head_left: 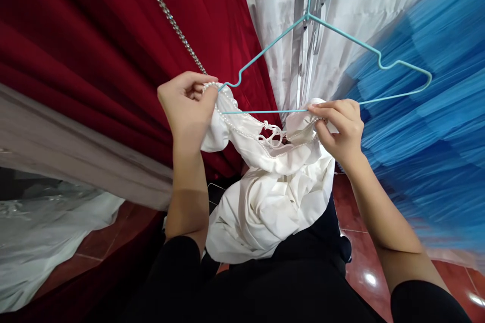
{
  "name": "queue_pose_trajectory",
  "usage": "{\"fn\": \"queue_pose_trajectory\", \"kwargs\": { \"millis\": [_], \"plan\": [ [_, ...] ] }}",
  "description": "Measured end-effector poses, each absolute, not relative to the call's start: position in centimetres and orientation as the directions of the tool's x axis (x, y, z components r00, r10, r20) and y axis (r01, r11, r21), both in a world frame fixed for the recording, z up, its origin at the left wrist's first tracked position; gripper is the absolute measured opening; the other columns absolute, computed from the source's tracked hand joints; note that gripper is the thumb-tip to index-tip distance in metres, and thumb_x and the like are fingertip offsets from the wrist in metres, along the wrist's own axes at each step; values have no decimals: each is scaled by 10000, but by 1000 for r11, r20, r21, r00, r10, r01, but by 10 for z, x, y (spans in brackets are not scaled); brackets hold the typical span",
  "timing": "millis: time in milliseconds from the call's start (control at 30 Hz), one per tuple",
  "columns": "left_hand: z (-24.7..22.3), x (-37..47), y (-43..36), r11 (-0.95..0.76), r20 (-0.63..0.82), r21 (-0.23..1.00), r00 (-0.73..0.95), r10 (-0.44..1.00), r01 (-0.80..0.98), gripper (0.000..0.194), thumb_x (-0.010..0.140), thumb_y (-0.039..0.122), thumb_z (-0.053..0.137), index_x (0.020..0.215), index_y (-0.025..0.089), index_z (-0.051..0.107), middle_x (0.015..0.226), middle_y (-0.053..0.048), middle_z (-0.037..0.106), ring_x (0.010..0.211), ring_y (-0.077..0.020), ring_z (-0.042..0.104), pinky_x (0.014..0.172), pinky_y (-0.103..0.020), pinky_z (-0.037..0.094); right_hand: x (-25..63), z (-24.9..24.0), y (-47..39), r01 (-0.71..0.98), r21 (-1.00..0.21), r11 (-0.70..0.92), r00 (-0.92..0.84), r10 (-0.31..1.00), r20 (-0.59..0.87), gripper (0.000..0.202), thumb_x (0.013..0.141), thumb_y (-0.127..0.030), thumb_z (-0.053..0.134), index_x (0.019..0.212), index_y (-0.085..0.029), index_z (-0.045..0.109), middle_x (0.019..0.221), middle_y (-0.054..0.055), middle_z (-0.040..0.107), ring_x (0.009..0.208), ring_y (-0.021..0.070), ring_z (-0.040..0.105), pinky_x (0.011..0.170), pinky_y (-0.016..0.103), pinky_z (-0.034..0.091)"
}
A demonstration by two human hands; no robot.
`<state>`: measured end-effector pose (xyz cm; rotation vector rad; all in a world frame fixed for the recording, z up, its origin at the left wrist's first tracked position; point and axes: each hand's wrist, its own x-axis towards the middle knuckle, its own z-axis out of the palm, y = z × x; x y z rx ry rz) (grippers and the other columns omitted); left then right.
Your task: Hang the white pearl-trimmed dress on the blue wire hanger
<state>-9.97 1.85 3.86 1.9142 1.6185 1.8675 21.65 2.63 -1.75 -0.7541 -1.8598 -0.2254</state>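
Observation:
A white dress (261,207) with a pearl-beaded neckline hangs bunched in front of my body. My left hand (191,106) pinches one shoulder of it, where the left end of a light-blue hanger (273,44) runs into the fabric. On the other side my right hand (339,128) grips the opposite shoulder of the dress, its fingers by the hanger's lower bar. The hanger's right end sticks out bare past that hand. Its hook is up at a metal rack (305,50). White lacing cords (272,133) dangle at the middle of the neckline.
Dark red fabric (212,15) with a rhinestone strap (170,17) hangs on the left. Blue ruffled tulle (435,126) fills the right, with white cloth (273,5) behind the rack. Pale fabric (76,242) trails at the lower left over red floor tiles (364,247).

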Motion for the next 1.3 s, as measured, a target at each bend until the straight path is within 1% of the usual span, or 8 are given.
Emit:
{"fn": "queue_pose_trajectory", "kwargs": {
  "millis": [167,267,400,567,833,933,1067,1300],
  "plan": [
    [49,-77,32,-493,743,617,-247,621,613,66,884,191,833,899,207,771,710,63,630,653,-57,514,570,-289,386,216,-18,26,635,-198,747,-247,438,864,283,963,-161,536,1108,-327,715,1024,-25,779,910,179,725,907,436,484],
    [51,-76,41,-555,756,603,-189,626,573,285,848,397,920,979,197,766,840,50,649,682,-42,534,576,-280,418,216,-19,26,639,-174,749,-254,420,871,302,959,-151,528,1133,-329,699,1038,-23,773,908,177,716,905,434,480],
    [48,-63,40,-771,833,523,-29,552,364,507,983,684,661,1071,190,731,1020,21,725,949,-123,681,865,-350,581,220,-20,27,660,-168,732,-288,454,843,313,953,-173,531,1164,-340,691,1065,-16,758,938,193,704,948,458,486],
    [32,-13,15,-766,822,413,160,546,492,153,1095,232,568,1056,232,716,1054,-1,729,1043,-141,681,940,-353,578,220,-20,26,668,-217,711,-272,505,819,286,951,-227,553,1177,-329,695,1086,-3,741,1005,221,698,1047,508,481],
    [2,16,3,-628,676,504,182,714,593,404,985,-5,452,1114,206,771,1093,-48,769,1034,-190,716,935,-369,539,237,-30,17,747,-95,658,-180,338,924,264,863,-252,627,1108,-317,703,1140,50,697,1133,283,703,1028,550,560],
    [5,11,1,-636,658,528,202,725,562,399,982,6,466,1102,204,791,1073,-52,776,993,-190,723,904,-365,551,261,-28,14,798,-272,538,145,266,953,147,771,-218,667,909,-251,705,930,68,659,906,249,684,795,446,559],
    [10,6,-1,-641,638,565,218,738,520,411,985,11,469,1092,217,808,1044,-44,779,959,-184,725,877,-360,560,305,-11,24,638,-632,440,498,390,775,67,661,-219,659,712,-227,616,665,21,600,573,138,513,571,336,395],
    [12,2,-3,-678,650,564,254,717,471,407,979,2,468,1098,184,811,1019,-60,770,904,-177,719,791,-327,547,349,42,49,661,-622,420,508,361,782,176,549,-71,562,643,-218,585,588,-37,530,489,111,494,509,301,387]
  ]
}}
